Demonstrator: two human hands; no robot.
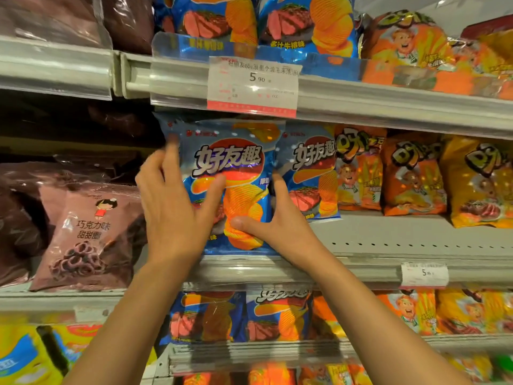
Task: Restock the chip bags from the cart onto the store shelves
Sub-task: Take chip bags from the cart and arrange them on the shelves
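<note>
Grey metal store shelves (388, 245) fill the view in tiers, packed with snack bags; a price tag (252, 84) hangs on the upper rail. On the middle shelf, a blue chip bag (238, 151) stands upright between both hands. The left hand (175, 207) grips its left edge, the right hand (274, 223) its lower right side. It shows ridged orange chips and steak.
</note>
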